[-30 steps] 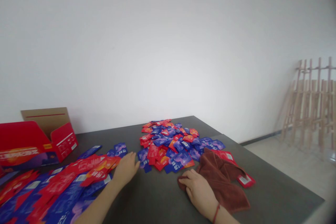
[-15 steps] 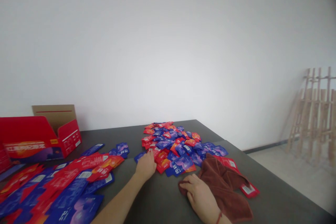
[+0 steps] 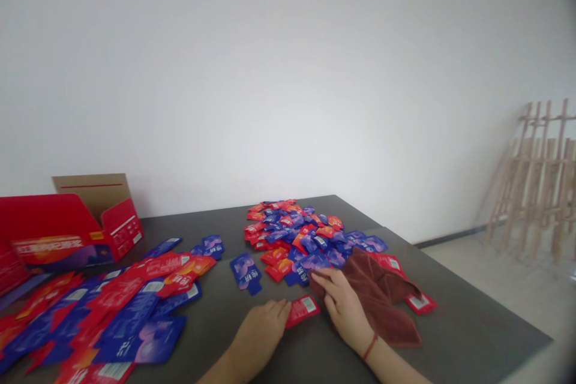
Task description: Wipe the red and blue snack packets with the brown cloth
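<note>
- My left hand (image 3: pixel 261 333) lies palm down at bottom centre, fingers close together and narrow, holding nothing
- My right hand (image 3: pixel 342 303) rests on the edge of a crumpled brown towel (image 3: pixel 382 300), fingers slightly spread, not visibly gripping it; a red string bracelet (image 3: pixel 369 348) circles that wrist
- A small red sachet (image 3: pixel 302 311) lies flat on the tabletop between my 2 hands, its long axis running from lower left to upper right
- My left fingertips are nearer, at or just beside its lower left end; my right hand is just to its upper right
- Its white label patch faces up, on a glossy red face
- Above it spreads a heap of red and blue sachets (image 3: pixel 292 237)
- A looser spread of larger packets (image 3: pixel 108 306) fills the lower left, below a red carton (image 3: pixel 58 234)
</note>
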Demonstrator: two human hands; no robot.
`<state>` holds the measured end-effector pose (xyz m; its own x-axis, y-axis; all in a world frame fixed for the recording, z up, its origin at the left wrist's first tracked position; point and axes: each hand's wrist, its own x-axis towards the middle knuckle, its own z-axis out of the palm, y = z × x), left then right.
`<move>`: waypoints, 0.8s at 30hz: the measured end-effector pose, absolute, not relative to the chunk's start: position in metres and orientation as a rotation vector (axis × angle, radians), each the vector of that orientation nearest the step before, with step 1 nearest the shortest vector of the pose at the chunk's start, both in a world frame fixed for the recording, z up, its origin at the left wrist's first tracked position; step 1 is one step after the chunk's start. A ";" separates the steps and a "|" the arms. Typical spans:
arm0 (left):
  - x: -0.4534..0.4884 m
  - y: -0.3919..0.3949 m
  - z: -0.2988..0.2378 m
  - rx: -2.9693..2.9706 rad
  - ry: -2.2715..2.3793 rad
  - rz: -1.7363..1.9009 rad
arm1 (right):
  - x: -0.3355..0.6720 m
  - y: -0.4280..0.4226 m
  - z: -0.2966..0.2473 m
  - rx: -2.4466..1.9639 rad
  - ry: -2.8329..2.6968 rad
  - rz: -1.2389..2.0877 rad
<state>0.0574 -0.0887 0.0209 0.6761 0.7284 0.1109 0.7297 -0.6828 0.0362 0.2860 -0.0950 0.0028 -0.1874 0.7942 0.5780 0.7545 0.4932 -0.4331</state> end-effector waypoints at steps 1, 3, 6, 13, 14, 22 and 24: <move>0.062 -0.094 0.018 -2.903 -1.235 -0.195 | 0.284 -0.096 0.003 -1.266 -2.044 0.079; 0.063 -0.101 0.015 -2.980 -1.253 -0.269 | 0.279 -0.099 0.004 -1.293 -2.210 0.103; 0.047 -0.103 0.011 -3.009 -1.352 -0.464 | 0.273 -0.101 0.006 -1.393 -2.294 0.092; 0.026 -0.097 0.010 -2.754 -1.597 -0.664 | 0.275 -0.104 0.008 -1.503 -2.231 0.037; 0.027 -0.096 0.009 -2.764 -1.581 -0.650 | 0.274 -0.106 0.008 -1.514 -2.229 0.017; 0.030 -0.093 0.005 -2.848 -1.472 -0.699 | 0.239 -0.126 0.007 -1.341 -2.394 -0.021; 0.029 -0.093 0.002 -2.854 -1.433 -0.737 | 0.235 -0.129 0.006 -1.295 -2.452 -0.009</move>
